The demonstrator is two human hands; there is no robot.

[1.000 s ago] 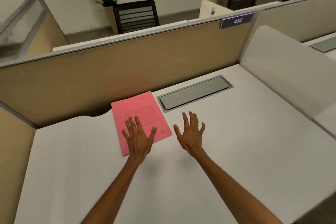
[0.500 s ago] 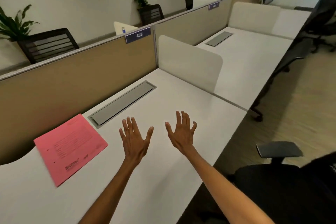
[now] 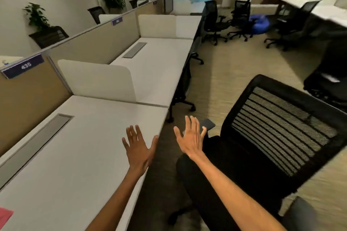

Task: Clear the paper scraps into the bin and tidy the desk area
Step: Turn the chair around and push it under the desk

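Note:
My left hand hovers open over the front right edge of the white desk, fingers spread, holding nothing. My right hand is open too, out past the desk edge above the seat of a black mesh office chair. Only a corner of the pink folder shows at the bottom left edge. No paper scraps and no bin are in view.
A grey cable tray lid is set into the desk near the tan partition. A white divider separates the neighbouring desk. More black chairs stand on the beige floor to the right.
The view has swung far to the right: the pink folder slid to the bottom left edge and the black chair came into view. Both hands stayed open and moved right with it.

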